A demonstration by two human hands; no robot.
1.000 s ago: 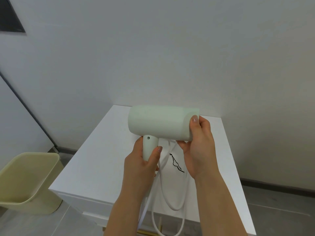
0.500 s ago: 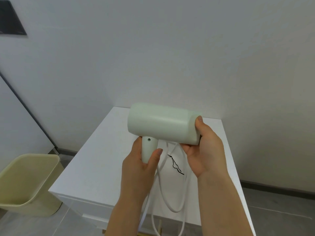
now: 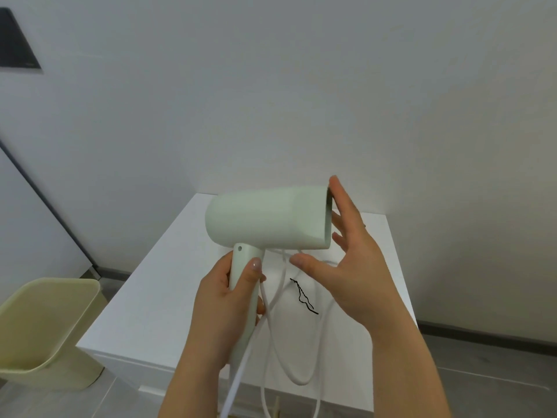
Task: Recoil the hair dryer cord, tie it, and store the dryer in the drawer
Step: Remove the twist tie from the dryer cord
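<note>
Head view: looking down over a white counter [image 3: 156, 291] set against a pale wall [image 3: 271, 86]; mint-green hair dryer [image 3: 265, 218] held up right in the middle of it all
Left hand [image 3: 224, 300]: wrapped round the dryer's handle, thumb across the front, fingers curled behind; grip closed firmly on the hair dryer, holding it clear of the counter
Right hand [image 3: 349, 267]: grip open and holding nothing; fingers straight and spread at the barrel's open end, thumb stretched out under the barrel; whether the fingertips actually touch the rim, cannot tell
Hair dryer: up in the air above the counter; barrel lying roughly level, rounded back end to the left, open end to the right; handle pointing down towards the person
Cord [image 3: 297, 378]: white and uncoiled; it drops from the bottom of the handle and runs out of the lower edge of the picture; loose loops trail over the counter and hang past its front edge
Tie [image 3: 303, 297]: thin, black and wavy; lying flat on the counter between cord strands, just below the right thumb as seen from here; apart from both hands
Counter: white top, back edge against the wall; its front face barely shows below the near edge
Bin [image 3: 45, 327]: pale yellow waste bin on the grey floor [image 3: 497, 387], off to the left of the counter
</note>
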